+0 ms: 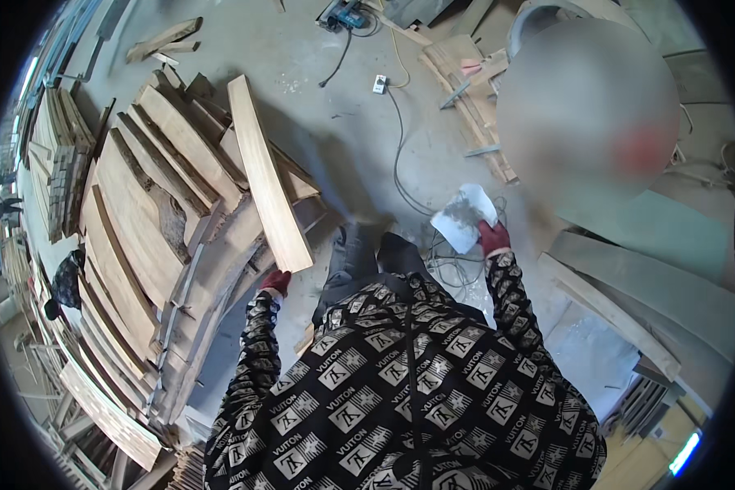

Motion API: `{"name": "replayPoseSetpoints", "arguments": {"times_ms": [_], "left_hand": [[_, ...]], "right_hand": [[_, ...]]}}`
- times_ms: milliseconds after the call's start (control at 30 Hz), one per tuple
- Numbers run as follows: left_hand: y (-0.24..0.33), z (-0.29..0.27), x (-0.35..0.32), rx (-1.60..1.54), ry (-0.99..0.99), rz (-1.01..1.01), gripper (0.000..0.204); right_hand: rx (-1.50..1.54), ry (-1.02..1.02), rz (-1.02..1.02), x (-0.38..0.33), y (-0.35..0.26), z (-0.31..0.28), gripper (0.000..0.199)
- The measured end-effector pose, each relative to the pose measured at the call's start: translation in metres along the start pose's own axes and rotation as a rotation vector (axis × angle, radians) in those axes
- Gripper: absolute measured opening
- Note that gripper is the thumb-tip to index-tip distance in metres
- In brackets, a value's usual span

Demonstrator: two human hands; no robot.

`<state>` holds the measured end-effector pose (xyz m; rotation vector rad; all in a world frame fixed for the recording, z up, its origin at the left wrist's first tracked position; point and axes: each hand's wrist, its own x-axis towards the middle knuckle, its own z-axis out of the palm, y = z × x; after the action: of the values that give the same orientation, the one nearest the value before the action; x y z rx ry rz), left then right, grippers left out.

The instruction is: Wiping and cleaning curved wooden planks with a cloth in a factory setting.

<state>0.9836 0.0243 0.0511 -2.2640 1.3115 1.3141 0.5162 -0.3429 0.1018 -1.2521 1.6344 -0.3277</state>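
My left hand point(276, 282), in a dark red glove, grips the near corner of a long pale wooden board point(269, 188). The board slants away to the far left, its length lying over the stacked planks. In my right hand point(493, 238), gloved in the same red, is the edge of a white sheet point(457, 235) with a grey smudged patch. Whether that sheet is paper or plastic I cannot tell. It is held out over the floor and hides part of a coiled dark cable point(457, 269). The fingertips of both hands are partly hidden.
Rough-edged planks point(122, 220) are piled along my left. A blue power tool point(347, 16) lies on the far floor, near a white socket block point(380, 84) and its cables. At right are a wooden frame point(457, 106) and large grey-green boards point(653, 294); a blurred patch covers the upper right.
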Motion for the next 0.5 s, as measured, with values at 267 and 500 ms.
{"name": "replayPoseSetpoints", "arguments": {"times_ms": [267, 500], "left_hand": [[0.029, -0.008, 0.033, -0.793, -0.095, -0.562, 0.043], [-0.006, -0.053, 0.091, -0.724, 0.013, -0.561, 0.051]], "right_hand": [[-0.545, -0.238, -0.253, 0.037, -0.105, 0.045, 0.036], [-0.770, -0.219, -0.181, 0.116, -0.150, 0.062, 0.036]]}}
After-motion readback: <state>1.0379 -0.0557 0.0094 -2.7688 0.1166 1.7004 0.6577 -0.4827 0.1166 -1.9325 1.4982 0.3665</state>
